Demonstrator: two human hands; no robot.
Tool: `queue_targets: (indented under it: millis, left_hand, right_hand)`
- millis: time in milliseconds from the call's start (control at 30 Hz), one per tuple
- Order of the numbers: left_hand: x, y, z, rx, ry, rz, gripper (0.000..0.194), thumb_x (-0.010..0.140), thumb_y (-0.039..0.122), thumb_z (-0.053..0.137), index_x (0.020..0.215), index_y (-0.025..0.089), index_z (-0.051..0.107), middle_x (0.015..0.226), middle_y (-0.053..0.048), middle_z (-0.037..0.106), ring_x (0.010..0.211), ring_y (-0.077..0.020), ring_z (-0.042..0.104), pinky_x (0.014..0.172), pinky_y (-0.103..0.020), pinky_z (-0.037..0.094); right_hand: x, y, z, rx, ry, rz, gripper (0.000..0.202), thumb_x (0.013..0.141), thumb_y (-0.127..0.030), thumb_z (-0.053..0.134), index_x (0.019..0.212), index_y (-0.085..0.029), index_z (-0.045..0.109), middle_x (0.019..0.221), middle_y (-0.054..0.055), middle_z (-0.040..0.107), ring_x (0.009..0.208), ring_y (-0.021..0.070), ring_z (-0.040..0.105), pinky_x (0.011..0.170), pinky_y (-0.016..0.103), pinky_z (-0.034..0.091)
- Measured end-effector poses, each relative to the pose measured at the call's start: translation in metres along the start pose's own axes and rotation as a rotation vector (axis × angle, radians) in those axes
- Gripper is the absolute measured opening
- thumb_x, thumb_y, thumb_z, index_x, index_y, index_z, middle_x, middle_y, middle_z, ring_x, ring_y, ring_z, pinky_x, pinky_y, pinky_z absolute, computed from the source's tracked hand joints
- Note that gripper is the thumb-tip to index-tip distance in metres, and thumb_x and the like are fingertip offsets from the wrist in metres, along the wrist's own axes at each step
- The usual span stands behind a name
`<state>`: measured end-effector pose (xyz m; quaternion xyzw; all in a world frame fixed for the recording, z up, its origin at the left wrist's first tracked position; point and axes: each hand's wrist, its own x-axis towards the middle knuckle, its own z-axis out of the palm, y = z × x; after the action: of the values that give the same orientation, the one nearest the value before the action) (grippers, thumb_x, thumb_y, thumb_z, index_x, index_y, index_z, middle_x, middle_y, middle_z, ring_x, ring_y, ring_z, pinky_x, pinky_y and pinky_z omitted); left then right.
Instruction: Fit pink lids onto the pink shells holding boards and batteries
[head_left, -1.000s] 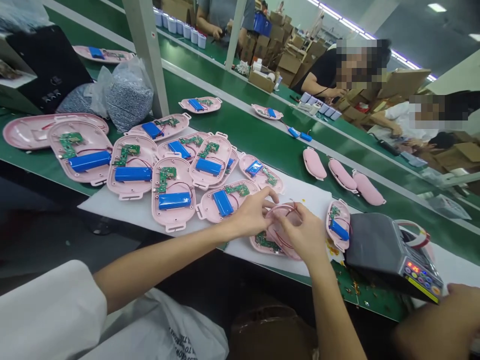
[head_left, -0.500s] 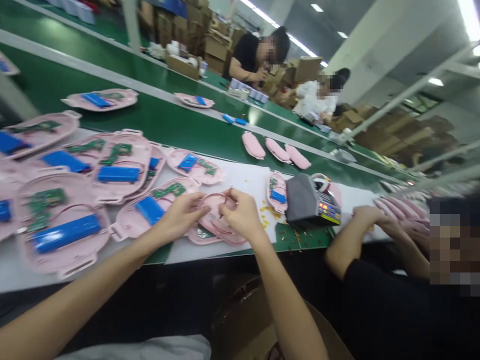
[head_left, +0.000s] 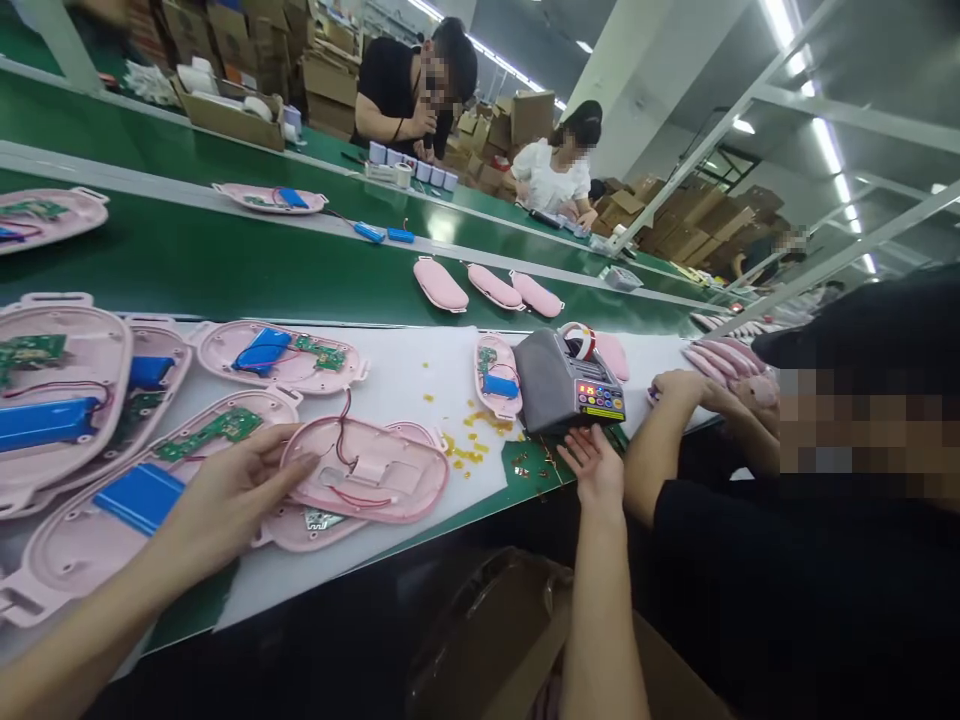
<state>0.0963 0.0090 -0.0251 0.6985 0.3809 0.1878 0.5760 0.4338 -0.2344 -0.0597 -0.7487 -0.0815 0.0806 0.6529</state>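
Right hand [head_left: 596, 468] withdrew, spread empty; left hand [head_left: 229, 490] pinches shell [head_left: 375, 468], long axis sideways

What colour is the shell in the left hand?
The shell is pink, clearest in the head view.

- Top shell [head_left: 375, 472] by the worktop's [head_left: 540, 487] front edge: pale pink, deeper pink rim — red wires [head_left: 341, 432]
- Batteries [head_left: 142, 497]: blue
- Circuit boards [head_left: 214, 435]: green
- Worktop: green, sheet [head_left: 412, 395] white
- Machine [head_left: 544, 382]: grey — red digits [head_left: 586, 390], yellow strip [head_left: 602, 412]

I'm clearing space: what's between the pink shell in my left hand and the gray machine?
The head view shows yellow scraps and an open shell with a blue battery.
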Motion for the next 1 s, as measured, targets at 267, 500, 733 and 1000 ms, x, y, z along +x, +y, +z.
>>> queue_targets:
  millis: [267,500,733,1000]
  left_hand:
    - [0.001,-0.004,-0.001,-0.186,-0.024,0.095,0.032,0.072,0.046,0.070,0.082,0.016,0.064,0.068,-0.001,0.059,0.060,-0.0168,0.054,0.051,-0.024,0.042]
    - [0.004,-0.016,-0.004,-0.360,-0.195,0.132,0.023,0.082,0.025,0.060,0.099,0.012,0.068,0.081,-0.004,0.067,0.071,-0.0159,0.063,0.060,-0.023,0.048]
    - [0.003,-0.025,-0.005,-0.350,-0.171,0.255,0.031,0.084,0.017,0.057,0.111,0.010,0.070,0.093,-0.008,0.072,0.081,-0.0188,0.066,0.072,-0.028,0.051]
    - [0.005,-0.033,-0.004,-0.343,-0.142,0.273,0.030,0.084,0.013,0.054,0.110,0.012,0.070,0.094,-0.007,0.073,0.081,-0.0193,0.066,0.071,-0.028,0.051]
  right_hand:
    - [-0.016,-0.007,-0.013,0.073,0.076,0.009,0.032,0.056,-0.045,0.074,0.072,-0.024,0.056,0.073,0.002,0.060,0.066,0.0181,0.060,0.071,0.045,0.058]
    - [-0.111,-0.076,0.077,-0.180,-0.347,-0.608,0.013,0.082,-0.035,0.066,0.079,-0.022,0.064,0.099,0.006,0.062,0.097,0.0243,0.061,0.089,0.047,0.049]
    - [-0.152,-0.086,0.191,-0.707,-1.004,-1.008,0.019,0.096,-0.031,0.051,0.084,-0.021,0.061,0.128,0.011,0.054,0.119,0.0280,0.054,0.095,0.046,0.048]
    - [-0.173,-0.090,0.186,-0.677,-0.695,-1.254,0.012,0.095,-0.025,0.055,0.089,-0.023,0.065,0.126,0.011,0.056,0.120,0.0292,0.055,0.097,0.048,0.048]
